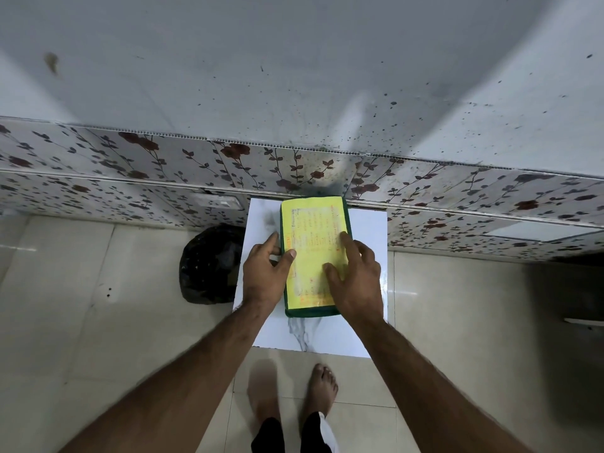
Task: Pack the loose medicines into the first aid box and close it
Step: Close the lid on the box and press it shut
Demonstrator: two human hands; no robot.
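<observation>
The first aid box is green with a yellow printed label covering its lid. It lies shut on a small white marble-patterned table, lengthwise away from me. My left hand is at the box's left edge, thumb on the lid and fingers curled against the side. My right hand rests flat on the right half of the lid, fingers spread. No loose medicines show on the table.
A black plastic bag sits on the floor left of the table. Behind the table runs a floral-tiled wall below a speckled grey wall. My bare feet stand on beige floor tiles in front of the table.
</observation>
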